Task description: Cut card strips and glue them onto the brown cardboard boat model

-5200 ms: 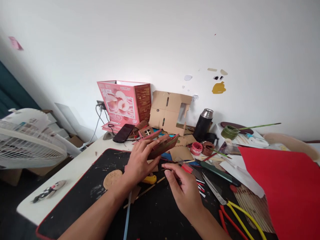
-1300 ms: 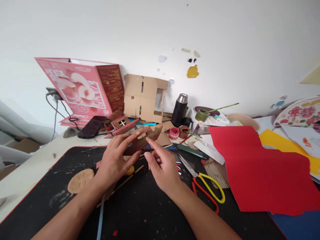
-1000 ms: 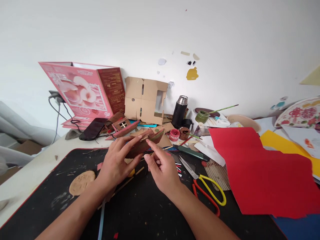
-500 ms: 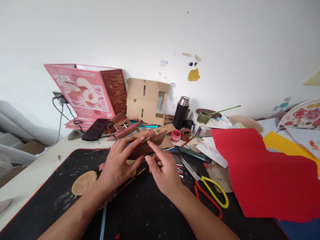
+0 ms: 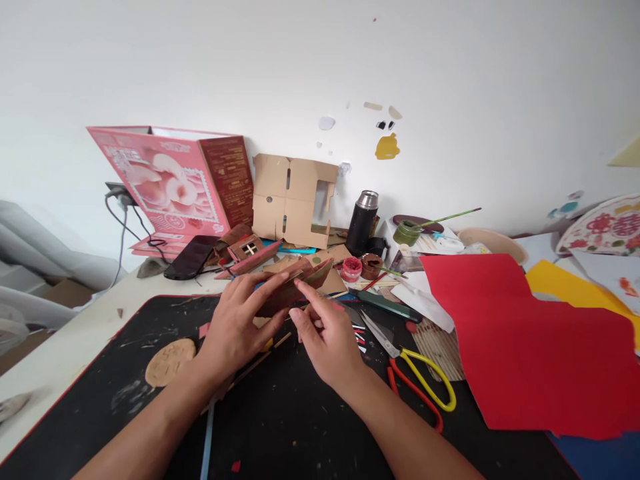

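My left hand (image 5: 239,319) is closed on a reddish-brown painted cardboard piece (image 5: 281,297), its fingers over the upper edge and its thumb low on the near side. The piece stands tilted above the black mat, partly covered by the hand. My right hand (image 5: 326,333) rests its stretched index fingertip against the piece's near face. Its thumb sticks out apart, while the other fingers are curled with nothing visible in them. Below the left hand lie thin wooden sticks (image 5: 260,362). Beyond the piece sits a small brown model house part with a window (image 5: 250,248).
Scissors with yellow and red handles (image 5: 430,383), a dark green cutter (image 5: 387,305) and a red sheet (image 5: 540,360) lie to the right. A black flask (image 5: 363,223), paint jars (image 5: 351,269) and a phone (image 5: 191,257) stand or lie behind. A clay disc (image 5: 171,363) lies left.
Both hands keep nearly the same place on the cardboard piece. The view has shifted very slightly; nothing else visibly moved.
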`<state>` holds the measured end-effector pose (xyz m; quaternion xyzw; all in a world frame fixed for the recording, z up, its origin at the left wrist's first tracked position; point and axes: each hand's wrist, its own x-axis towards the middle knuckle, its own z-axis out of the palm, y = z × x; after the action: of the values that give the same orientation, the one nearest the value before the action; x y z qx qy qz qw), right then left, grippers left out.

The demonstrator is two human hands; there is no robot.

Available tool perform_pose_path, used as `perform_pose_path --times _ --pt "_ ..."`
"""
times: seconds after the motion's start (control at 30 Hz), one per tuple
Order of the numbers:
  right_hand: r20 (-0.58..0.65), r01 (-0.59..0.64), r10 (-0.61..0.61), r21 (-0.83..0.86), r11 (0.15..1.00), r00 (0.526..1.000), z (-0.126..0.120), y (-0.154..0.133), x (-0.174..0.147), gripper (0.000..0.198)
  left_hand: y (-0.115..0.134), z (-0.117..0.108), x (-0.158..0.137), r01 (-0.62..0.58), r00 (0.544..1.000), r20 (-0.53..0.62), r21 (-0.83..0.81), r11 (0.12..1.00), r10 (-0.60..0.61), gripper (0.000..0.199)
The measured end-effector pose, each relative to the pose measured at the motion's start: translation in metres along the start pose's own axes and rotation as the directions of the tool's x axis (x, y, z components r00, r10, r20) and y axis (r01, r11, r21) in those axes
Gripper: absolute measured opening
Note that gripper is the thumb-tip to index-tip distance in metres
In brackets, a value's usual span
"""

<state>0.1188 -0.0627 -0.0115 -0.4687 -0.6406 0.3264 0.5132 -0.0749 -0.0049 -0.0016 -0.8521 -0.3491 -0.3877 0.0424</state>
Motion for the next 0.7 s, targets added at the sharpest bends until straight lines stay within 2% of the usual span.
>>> perform_pose_path --times 0.7 --pt "-0.063 0.069 -0.069 -0.006 0.998 0.996 0.0019 -0.0021 -0.0008 0.052 -0.0021 0.0007 -0.0014 -0.019 1.000 -0.006 0.015 1.000 0.019 0.057"
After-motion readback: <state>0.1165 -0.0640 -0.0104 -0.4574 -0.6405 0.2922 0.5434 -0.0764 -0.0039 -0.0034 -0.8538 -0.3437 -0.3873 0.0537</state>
